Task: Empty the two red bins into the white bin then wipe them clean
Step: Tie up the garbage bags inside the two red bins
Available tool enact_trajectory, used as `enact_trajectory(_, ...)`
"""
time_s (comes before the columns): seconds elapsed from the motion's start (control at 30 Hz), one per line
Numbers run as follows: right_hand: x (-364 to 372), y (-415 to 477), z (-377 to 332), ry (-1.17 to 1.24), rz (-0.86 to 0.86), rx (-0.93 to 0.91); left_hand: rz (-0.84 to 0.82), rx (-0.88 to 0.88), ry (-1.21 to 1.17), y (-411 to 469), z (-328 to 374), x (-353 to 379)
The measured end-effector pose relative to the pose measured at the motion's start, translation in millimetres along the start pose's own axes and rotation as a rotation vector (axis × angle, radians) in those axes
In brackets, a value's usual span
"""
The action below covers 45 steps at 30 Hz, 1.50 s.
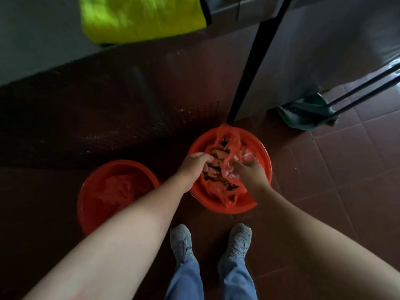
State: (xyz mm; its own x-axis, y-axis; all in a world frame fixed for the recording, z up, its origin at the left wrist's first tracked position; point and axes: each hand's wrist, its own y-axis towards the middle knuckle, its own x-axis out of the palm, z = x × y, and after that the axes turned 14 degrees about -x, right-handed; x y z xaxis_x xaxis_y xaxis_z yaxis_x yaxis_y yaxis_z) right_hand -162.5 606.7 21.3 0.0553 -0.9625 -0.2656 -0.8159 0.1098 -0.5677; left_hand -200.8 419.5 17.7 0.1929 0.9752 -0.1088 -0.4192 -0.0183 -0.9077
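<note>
Two red bins stand near each other on the tiled floor (324, 161). Both hands reach into the right bin (265, 161), set apart: the left hand (194, 167) and the right hand (252, 175) each curl their fingers on the red bag (226, 135) lining it, with dark scraps (218, 158) between them. The left bin (129, 163) sits beside the left forearm, partly hidden by it. A black pole (259, 61) slants down just behind the right bin. A green dustpan (303, 114) lies further right, and a yellow-green cloth (140, 18) lies on the counter (39, 40). The person's shoes (238, 241) stand just before the bins.
</note>
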Motion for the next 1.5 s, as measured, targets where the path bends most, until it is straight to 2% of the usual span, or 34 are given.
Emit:
enact_trajectory(0.13, -11.2, -0.8, -30.1, 0.044, 0.019, -0.017, -0.011, 0.012, 0.097, -21.2, 12.1, -0.8)
enact_trajectory(0.23, -16.6, -1.7, -37.3, -0.030, -0.125, -0.043, -0.033, 0.009, 0.151, -29.4, 13.4, 0.8)
enact_trajectory(0.3, -21.4, -2.4, -36.4, -0.164, -0.236, -0.064, -0.060, 0.010, 0.181, -32.1, 11.1, 1.4)
enact_trajectory(0.4, -21.5, -2.9, -27.5, -0.361, -0.323, -0.136, -0.122, 0.005, 0.165, -35.2, 8.2, 2.8)
enact_trajectory(0.57, -7.6, -2.0, -15.0, -0.455, -0.349, -0.256, -0.242, -0.058, 0.056, -36.9, 7.2, 7.2)
enact_trajectory(0.67, -0.9, -2.8, -9.3, -0.393, -0.412, -0.284, -0.300, -0.106, 0.068, -34.8, 3.1, 5.7)
enact_trajectory(0.9, 13.4, -2.6, -9.2, -0.495, -0.456, -0.298, -0.218, -0.116, 0.132, -24.7, -10.8, 4.0)
enact_trajectory(1.03, 17.2, 3.1, -15.3, -0.671, -0.542, -0.352, -0.203, -0.126, 0.155, -21.2, -16.1, -1.4)
enact_trajectory(1.17, 17.8, 9.8, -18.2, -0.840, -0.608, -0.354, -0.064, -0.022, 0.401, -14.5, -19.4, -6.7)
enact_trajectory(1.33, 2.4, 15.4, -9.0, -0.862, -0.537, -0.332, 0.406, 0.141, 0.742, 1.6, -10.0, -28.3)
enact_trajectory(1.5, -17.6, 23.2, -3.9, -0.901, -0.438, -0.202, 0.515, 0.078, 0.810, 6.8, -6.8, -35.9)
